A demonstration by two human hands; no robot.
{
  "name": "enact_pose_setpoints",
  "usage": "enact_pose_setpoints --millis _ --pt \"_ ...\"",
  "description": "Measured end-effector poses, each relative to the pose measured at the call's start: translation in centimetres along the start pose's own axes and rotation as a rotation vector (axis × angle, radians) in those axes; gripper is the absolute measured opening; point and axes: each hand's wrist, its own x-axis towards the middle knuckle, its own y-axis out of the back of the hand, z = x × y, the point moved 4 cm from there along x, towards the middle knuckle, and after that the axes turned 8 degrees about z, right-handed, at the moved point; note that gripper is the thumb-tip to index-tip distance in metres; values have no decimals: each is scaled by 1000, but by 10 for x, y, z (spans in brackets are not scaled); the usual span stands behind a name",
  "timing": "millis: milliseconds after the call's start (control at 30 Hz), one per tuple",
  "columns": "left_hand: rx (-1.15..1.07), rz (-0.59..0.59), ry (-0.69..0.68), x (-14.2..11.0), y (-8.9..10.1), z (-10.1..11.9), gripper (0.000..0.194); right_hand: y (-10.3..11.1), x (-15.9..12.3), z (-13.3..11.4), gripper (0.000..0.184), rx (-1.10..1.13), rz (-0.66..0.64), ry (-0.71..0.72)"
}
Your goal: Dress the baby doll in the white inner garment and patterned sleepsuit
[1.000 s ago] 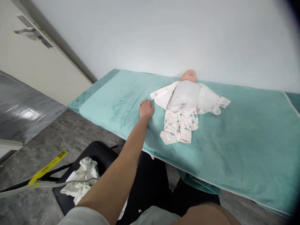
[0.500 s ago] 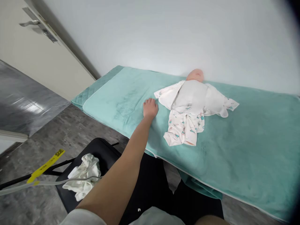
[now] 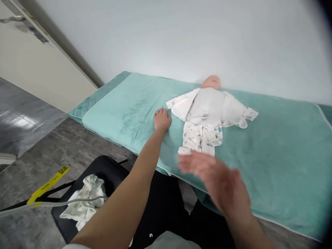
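My left hand [image 3: 162, 120] rests palm down on the green bed cover [image 3: 127, 103], its fingers laid on the fabric and nothing in them. Just right of it is the left sleeve end of a white baby top [image 3: 207, 105] with a small print. Below the top are matching printed baby trousers [image 3: 201, 135]. A pink, rounded doll head [image 3: 211, 82] shows at the top's neck end; any body is hidden by the white cloth. Raised in front of the trouser legs, my right hand [image 3: 220, 181] is blurred, with fingers stretched out and nothing visible in it.
A black chair [image 3: 106, 166] stands at the lower left, with a crumpled white cloth [image 3: 86, 199] on it. A pale cable with a yellow label [image 3: 49, 183] crosses there. The bed lies against a white wall [image 3: 168, 38]; a door [image 3: 33, 65] is at the left.
My right hand has come into view from the bottom right, up before the trouser legs. My left hand stays on the cover. The view has shifted slightly right.
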Motion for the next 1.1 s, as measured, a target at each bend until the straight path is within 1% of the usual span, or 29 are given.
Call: enact_pose_setpoints --millis 33,100,133,167,200,233,267,333,400,467,533,600,667,700,767,833,933,1000,1100 --pt "1 6 -1 0 -1 0 21 11 14 5 36 -57 94 17" --pt "1 16 -1 0 -2 0 22 32 47 20 24 -147 215 54" --pt "0 16 0 0 -2 0 22 43 64 27 20 -286 282 131" --pt "-1 13 1 0 -2 0 22 52 80 35 19 -414 321 202" --pt "-3 9 1 0 -3 0 22 59 95 44 18 -526 327 264" --pt "-6 7 1 0 -3 0 22 66 109 53 18 -613 321 313" --pt "-9 6 -1 0 -3 0 22 72 121 63 17 -654 317 327" --pt "-17 14 -3 1 -4 -1 22 83 139 82 15 -620 339 266" --pt "-42 34 2 1 -4 -4 22 95 149 100 17 -488 420 149" --pt "-93 61 -9 1 -5 -6 24 105 152 113 20 -362 515 63" --pt "-160 86 -86 -2 -7 -4 26 111 151 121 23 -291 576 26" --pt "-220 91 -230 -8 -11 6 26 114 151 125 26 -276 592 6" --pt "-273 66 -381 -18 -15 23 24 115 152 125 28 -303 558 1" --pt "-303 43 -436 -23 -16 32 24 115 153 123 29 -325 515 10" --pt "-383 -4 -474 -31 -15 50 24 113 153 119 27 -379 376 54" --pt "-489 -45 -415 -33 -11 61 24 111 152 115 21 -423 202 112" --pt "-692 -150 -266 -29 -6 65 19 109 145 112 19 -454 -19 149" --pt "-836 -257 -213 -25 -6 65 17 108 141 111 21 -460 -114 141" --pt "-1004 -392 -212 -25 -5 64 26 107 137 108 22 -465 -175 112"
